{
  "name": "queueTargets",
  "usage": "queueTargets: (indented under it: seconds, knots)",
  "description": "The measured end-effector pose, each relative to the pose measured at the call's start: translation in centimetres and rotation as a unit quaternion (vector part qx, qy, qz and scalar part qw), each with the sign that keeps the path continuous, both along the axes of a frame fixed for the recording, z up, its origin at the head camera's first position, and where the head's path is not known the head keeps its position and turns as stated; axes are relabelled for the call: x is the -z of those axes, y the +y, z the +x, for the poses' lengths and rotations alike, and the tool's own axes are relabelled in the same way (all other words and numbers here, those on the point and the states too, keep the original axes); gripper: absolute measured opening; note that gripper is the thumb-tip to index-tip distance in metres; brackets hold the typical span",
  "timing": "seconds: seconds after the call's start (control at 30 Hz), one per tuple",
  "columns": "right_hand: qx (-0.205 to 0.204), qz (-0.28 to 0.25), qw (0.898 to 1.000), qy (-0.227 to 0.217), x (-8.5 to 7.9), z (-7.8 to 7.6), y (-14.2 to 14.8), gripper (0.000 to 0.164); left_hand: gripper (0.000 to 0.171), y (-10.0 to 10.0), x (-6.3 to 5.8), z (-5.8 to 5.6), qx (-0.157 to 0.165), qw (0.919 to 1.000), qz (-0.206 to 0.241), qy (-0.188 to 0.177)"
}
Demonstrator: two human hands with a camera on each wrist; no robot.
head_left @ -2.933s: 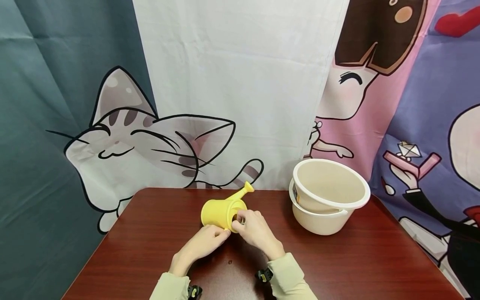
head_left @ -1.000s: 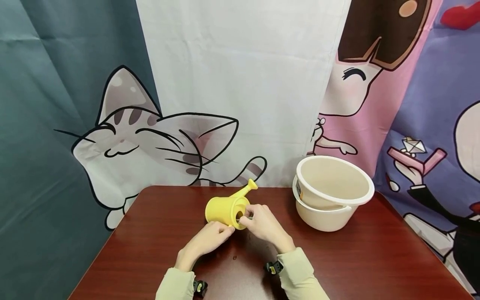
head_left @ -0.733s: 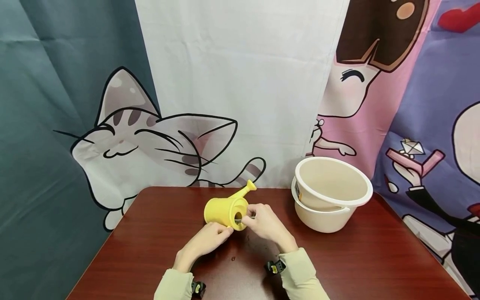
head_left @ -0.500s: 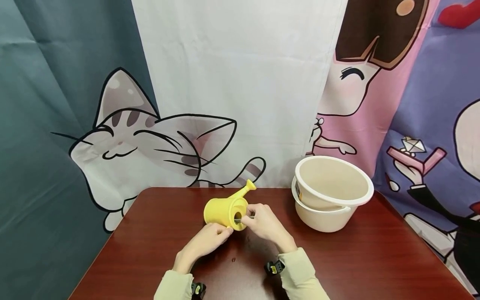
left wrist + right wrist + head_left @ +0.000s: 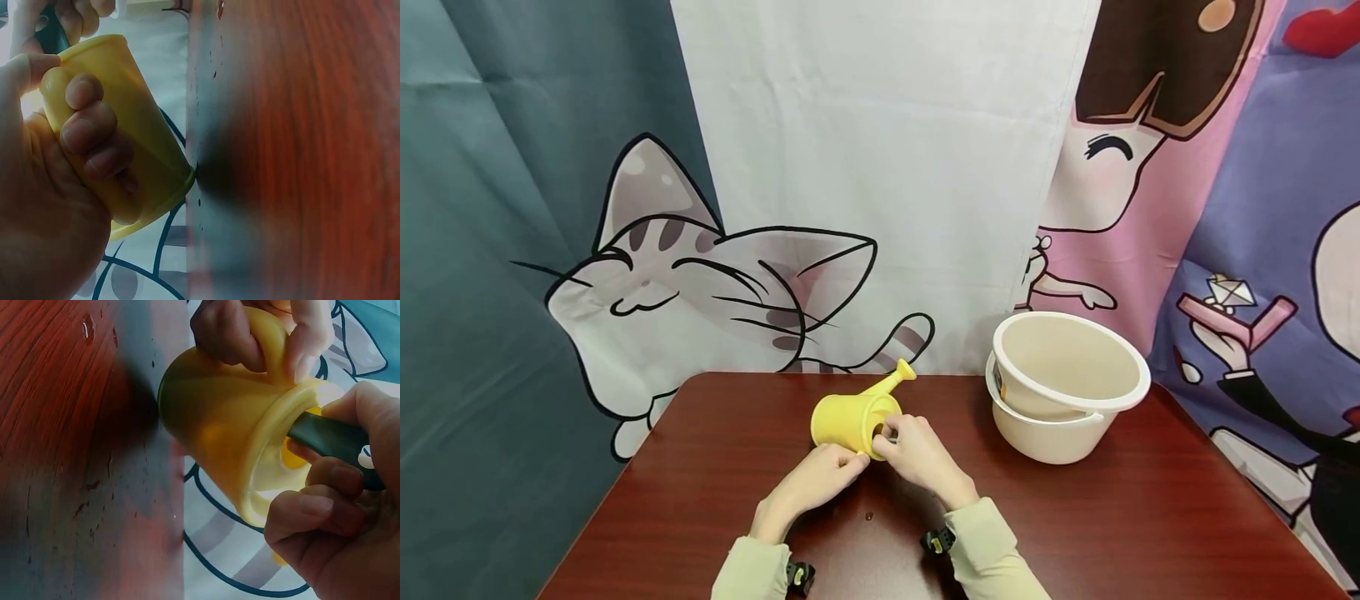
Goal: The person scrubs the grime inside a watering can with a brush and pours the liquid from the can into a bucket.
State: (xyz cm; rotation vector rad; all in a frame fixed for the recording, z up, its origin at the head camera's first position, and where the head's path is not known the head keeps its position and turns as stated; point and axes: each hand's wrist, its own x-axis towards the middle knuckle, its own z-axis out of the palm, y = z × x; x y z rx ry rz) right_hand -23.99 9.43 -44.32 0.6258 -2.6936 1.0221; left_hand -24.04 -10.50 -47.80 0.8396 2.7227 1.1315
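Observation:
A yellow watering can [image 5: 841,421] lies tipped over on the table, its open top turned toward my right hand and its spout pointing up to the back right. My left hand [image 5: 816,482] grips the can by its handle, fingers curled round it, as the left wrist view shows. With thumb and fingers, my right hand [image 5: 921,458] holds a dark green flat handle [image 5: 331,439] that has a hole near its end. The handle's far part goes into the can's opening, so the tool's head is hidden and its kind cannot be told.
Two cream plastic basins [image 5: 1052,433], one set askew inside the other, stand at the back right of the brown table [image 5: 715,517]. Small water drops [image 5: 869,516] lie near the front. A printed cloth [image 5: 880,150] hangs behind the table.
Half a second ago my right hand was further from the opening, with more of the handle showing; now it sits closer in. The left hand and the watering can stay in place.

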Motion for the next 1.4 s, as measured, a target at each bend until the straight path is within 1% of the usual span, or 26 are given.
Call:
queueTargets:
  seconds: [0.1, 0.2, 0.3, 0.4, 0.6, 0.77, 0.87, 0.97, 1.07, 1.3, 1.4]
  knots:
    - [-0.003, -0.001, 1.000, 0.002, 0.3, 0.0, 0.0, 0.023, 0.048, 0.1, 0.1, 0.1, -0.001, 1.0000, 0.000, -0.010]
    - [-0.003, -0.011, 1.000, -0.011, 0.1, 0.0, 0.3, 0.026, 0.047, 0.1, 0.2, 0.1, 0.002, 0.9998, 0.002, -0.019]
    - [-0.008, -0.026, 0.999, -0.033, -0.2, 0.1, 0.7, 0.027, 0.047, 0.2, 0.2, 0.1, 0.008, 0.9999, 0.003, -0.015]
    - [-0.019, -0.037, 0.998, -0.044, -0.6, 0.1, 1.0, 0.027, 0.047, 0.2, 0.1, 0.1, 0.009, 0.9999, 0.003, -0.012]
    - [-0.034, -0.058, 0.996, -0.058, -1.2, -0.1, 1.9, 0.026, 0.047, 0.1, -0.1, 0.1, 0.013, 0.9994, 0.006, -0.032]
    - [-0.039, -0.076, 0.993, -0.079, -1.9, -0.1, 2.7, 0.023, 0.047, 0.1, -0.2, 0.0, 0.012, 0.9993, 0.014, -0.033]
    - [-0.041, -0.074, 0.992, -0.088, -2.2, -0.1, 3.1, 0.024, 0.048, 0.0, -0.2, 0.0, 0.011, 0.9991, 0.013, -0.039]
    - [-0.038, -0.071, 0.992, -0.095, -2.2, -0.1, 3.4, 0.025, 0.049, -0.1, -0.1, 0.0, 0.012, 0.9987, 0.015, -0.047]
    - [-0.030, -0.076, 0.992, -0.098, -2.3, -0.1, 3.6, 0.026, 0.050, 0.0, 0.0, 0.0, 0.013, 0.9986, 0.021, -0.046]
    - [-0.024, -0.092, 0.989, -0.111, -2.2, -0.1, 3.1, 0.024, 0.050, -0.2, 0.0, -0.1, 0.002, 0.9982, 0.029, -0.052]
    - [-0.016, -0.099, 0.990, -0.103, -2.0, -0.1, 2.8, 0.025, 0.050, -0.2, 0.0, -0.1, 0.004, 0.9983, 0.031, -0.049]
